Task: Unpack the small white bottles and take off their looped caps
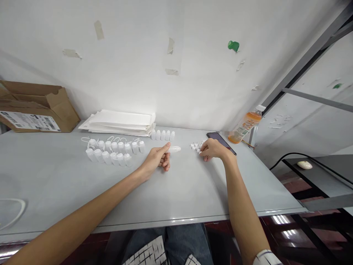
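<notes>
Forearms [82,206] reach across the table [55,176]. Left hand [156,160]: fingers [165,165] clenched, grasping a dropper bottle [174,149] raised off the surface. Right hand [213,150]: fingers [205,156] curled against clustered caps [195,147], grasp uncertain. Bottle rows [113,151] stand apart, leaving the hands room.

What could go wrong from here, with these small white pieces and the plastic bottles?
The small white pieces lie loose beside the right hand, which could scatter them. The plastic bottle in the left hand is held only near its end, so it might slip. The rows of bottles are close by, and a careless move could knock them.
</notes>
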{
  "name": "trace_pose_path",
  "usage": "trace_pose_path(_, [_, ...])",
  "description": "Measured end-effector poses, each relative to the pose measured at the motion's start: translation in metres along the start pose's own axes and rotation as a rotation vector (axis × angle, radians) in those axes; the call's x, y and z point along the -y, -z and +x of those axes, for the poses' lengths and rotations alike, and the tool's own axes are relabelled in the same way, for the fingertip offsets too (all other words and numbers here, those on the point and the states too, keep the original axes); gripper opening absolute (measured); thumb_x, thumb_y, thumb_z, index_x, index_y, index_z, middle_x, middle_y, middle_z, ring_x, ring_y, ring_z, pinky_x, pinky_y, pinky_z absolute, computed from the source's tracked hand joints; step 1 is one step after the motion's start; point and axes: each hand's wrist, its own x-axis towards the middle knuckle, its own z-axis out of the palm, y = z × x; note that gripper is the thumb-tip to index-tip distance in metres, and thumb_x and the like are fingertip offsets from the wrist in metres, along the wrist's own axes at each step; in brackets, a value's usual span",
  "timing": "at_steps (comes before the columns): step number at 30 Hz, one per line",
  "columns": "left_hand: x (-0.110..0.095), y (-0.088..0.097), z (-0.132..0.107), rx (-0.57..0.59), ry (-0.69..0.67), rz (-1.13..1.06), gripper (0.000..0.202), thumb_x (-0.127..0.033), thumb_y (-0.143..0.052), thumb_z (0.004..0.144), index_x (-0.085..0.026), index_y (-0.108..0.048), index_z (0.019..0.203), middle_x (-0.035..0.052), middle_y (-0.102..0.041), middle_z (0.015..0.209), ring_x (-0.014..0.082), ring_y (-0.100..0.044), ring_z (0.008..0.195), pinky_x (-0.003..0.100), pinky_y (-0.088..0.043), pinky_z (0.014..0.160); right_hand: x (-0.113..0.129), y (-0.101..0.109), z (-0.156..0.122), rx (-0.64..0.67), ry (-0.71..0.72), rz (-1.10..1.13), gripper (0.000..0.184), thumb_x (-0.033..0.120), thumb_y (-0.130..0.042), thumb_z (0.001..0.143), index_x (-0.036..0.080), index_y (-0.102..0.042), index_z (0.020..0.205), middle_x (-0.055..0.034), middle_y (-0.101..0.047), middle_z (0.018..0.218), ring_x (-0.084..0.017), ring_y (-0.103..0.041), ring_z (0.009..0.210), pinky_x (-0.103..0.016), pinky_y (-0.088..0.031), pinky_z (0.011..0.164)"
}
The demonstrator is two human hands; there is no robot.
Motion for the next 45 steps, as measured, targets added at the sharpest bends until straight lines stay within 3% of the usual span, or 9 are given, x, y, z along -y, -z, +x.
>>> trace_pose_path(6, [0.0,0.0,0.0,0.004,-0.008,0.003,0.053,-0.064,-0.05,0.085,-0.019,-0.042,0.058,-0.004,-0.04,0.042,0.0135,-0.051,0.04,0.027,-0.039,0.049,0.004,-0.001,-0.002,-0.007,0.024,-0.011,0.013,0.003,-0.065,0.065,0.012,-0.063,0.057,-0.0084,-0.069,0.053,-0.02,-0.07,0.055,-0.027,-0.061,0.058])
trace_pose_path(14, [-0.001,0.0,-0.001,-0.004,-0.009,0.007,0.052,-0.063,-0.05,0.085,-0.019,-0.043,0.058,-0.0041,-0.041,0.043,0.0131,-0.051,0.04,0.026,-0.039,0.049,-0.001,0.006,-0.006,0.006,0.018,-0.008,0.005,0.005,-0.066,0.066,0.01,-0.067,0.067,-0.0088,-0.069,0.059,-0.019,-0.07,0.058,-0.024,-0.059,0.056])
trace_pose_path(17, [-0.001,0.0,-0.001,-0.003,-0.029,0.004,0.052,-0.064,-0.049,0.086,-0.018,-0.044,0.061,-0.0043,-0.042,0.044,0.0129,-0.051,0.041,0.026,-0.04,0.049,-0.002,0.014,-0.012,-0.114,0.056,-0.01,0.008,0.008,-0.067,0.067,0.009,-0.068,0.075,-0.0079,-0.069,0.062,-0.017,-0.067,0.054,-0.022,-0.054,0.046])
trace_pose_path(21, [0.002,0.003,0.002,-0.006,-0.068,-0.004,0.048,-0.062,-0.053,0.084,-0.017,-0.049,0.069,-0.0051,-0.043,0.049,0.0126,-0.052,0.04,0.025,-0.039,0.045,0.011,0.013,-0.02,-0.304,0.264,0.184,0.014,0.022,-0.064,0.079,0.01,-0.069,0.083,-0.0085,-0.069,0.073,-0.012,-0.06,0.052,-0.019,-0.045,0.039])
trace_pose_path(24, [0.005,0.004,0.004,-0.028,-0.085,-0.005,0.047,-0.062,-0.056,0.082,-0.017,-0.051,0.072,-0.0051,-0.044,0.051,0.0121,-0.052,0.04,0.024,-0.038,0.043,0.029,-0.004,-0.022,-0.195,0.406,0.385,0.025,0.035,-0.062,0.084,0.011,-0.068,0.086,-0.0078,-0.068,0.076,-0.01,-0.058,0.051,-0.019,-0.043,0.039])
trace_pose_path(28, [0.006,0.005,0.006,-0.045,-0.098,0.001,0.046,-0.062,-0.058,0.08,-0.016,-0.052,0.077,-0.0049,-0.047,0.055,0.0123,-0.053,0.04,0.024,-0.039,0.04,0.049,-0.032,-0.017,-0.083,0.522,0.409,0.031,0.043,-0.059,0.086,0.014,-0.067,0.09,-0.007,-0.067,0.08,-0.011,-0.06,0.054,-0.018,-0.044,0.039])
trace_pose_path(34, [0.005,0.003,0.005,-0.05,-0.119,0.023,0.041,-0.055,-0.063,0.079,-0.015,-0.057,0.085,-0.0042,-0.05,0.057,0.0126,-0.055,0.043,0.023,-0.04,0.04,0.06,-0.061,-0.009,-0.074,0.507,0.539,0.029,0.042,-0.061,0.086,0.014,-0.066,0.09,-0.0076,-0.068,0.083,-0.011,-0.063,0.056,-0.019,-0.047,0.04])
trace_pose_path(38, [0.003,0.005,0.004,-0.042,-0.106,-0.022,0.036,-0.048,-0.068,0.076,-0.014,-0.058,0.08,0.0004,-0.057,0.069,0.0129,-0.059,0.048,0.023,-0.041,0.042,0.062,-0.065,-0.006,0.017,0.465,0.711,0.028,0.037,-0.069,0.08,0.013,-0.066,0.095,-0.007,-0.069,0.081,-0.014,-0.066,0.062,-0.023,-0.054,0.048])
trace_pose_path(45, [0.001,0.01,0.006,-0.071,-0.137,-0.047,0.032,-0.041,-0.069,0.075,-0.013,-0.064,0.09,0.0038,-0.062,0.078,0.0147,-0.062,0.055,0.025,-0.044,0.046,0.056,-0.058,-0.007,0.111,0.411,0.732,0.029,0.036,-0.078,0.072,0.011,-0.07,0.085,-0.007,-0.07,0.077,-0.015,-0.068,0.065,-0.028,-0.057,0.06])
